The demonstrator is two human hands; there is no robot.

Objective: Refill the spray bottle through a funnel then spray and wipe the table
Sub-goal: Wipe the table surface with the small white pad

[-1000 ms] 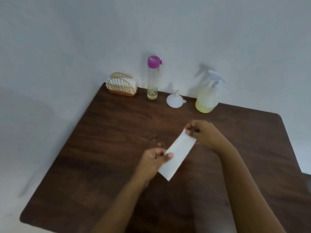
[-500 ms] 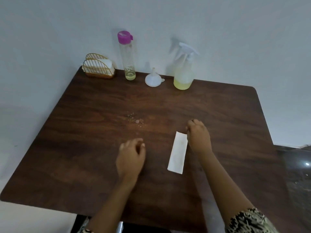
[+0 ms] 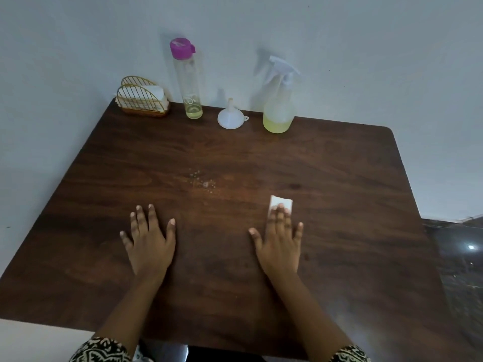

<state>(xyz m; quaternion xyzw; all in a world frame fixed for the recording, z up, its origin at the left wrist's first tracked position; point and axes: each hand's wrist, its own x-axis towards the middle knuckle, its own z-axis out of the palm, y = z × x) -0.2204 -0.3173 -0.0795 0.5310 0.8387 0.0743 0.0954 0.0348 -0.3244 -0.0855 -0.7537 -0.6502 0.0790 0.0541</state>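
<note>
While both hands lie palm-down near the front edge of the table [image 3: 339, 178], I read them as released. The left hand [image 3: 150, 244] is spread on bare wood and grasps nothing. The right hand [image 3: 281, 244] rests flat on the folded tissue [image 3: 283, 201], its straight fingers [image 3: 280, 212] pressing the sheet down rather than pinching it. Only the far end of the tissue shows; the rest is hidden under the hand.

Toward the middle of the table sits a small scatter of pale specks [image 3: 205, 181]; crumbs or droplets, I cannot tell. Along the back edge the spray bottle [image 3: 278, 111] stands upright with a shallow layer of yellowish liquid. The white funnel [image 3: 230, 117] is just beside it, mouth down and spout up. Next comes the tall clear bottle [image 3: 189, 82] with a pink cap and a little liquid at its bottom. A gold wire napkin holder [image 3: 142, 100] stands at the back left corner.

I judge the spray bottle light, being nearly empty, with a smooth and probably slightly yielding plastic wall. I would take it round the body or the neck under the trigger, not by the trigger head. The tissue looks soft and limp and likely to bunch, so flat pressure suits it better than a pinch.
</note>
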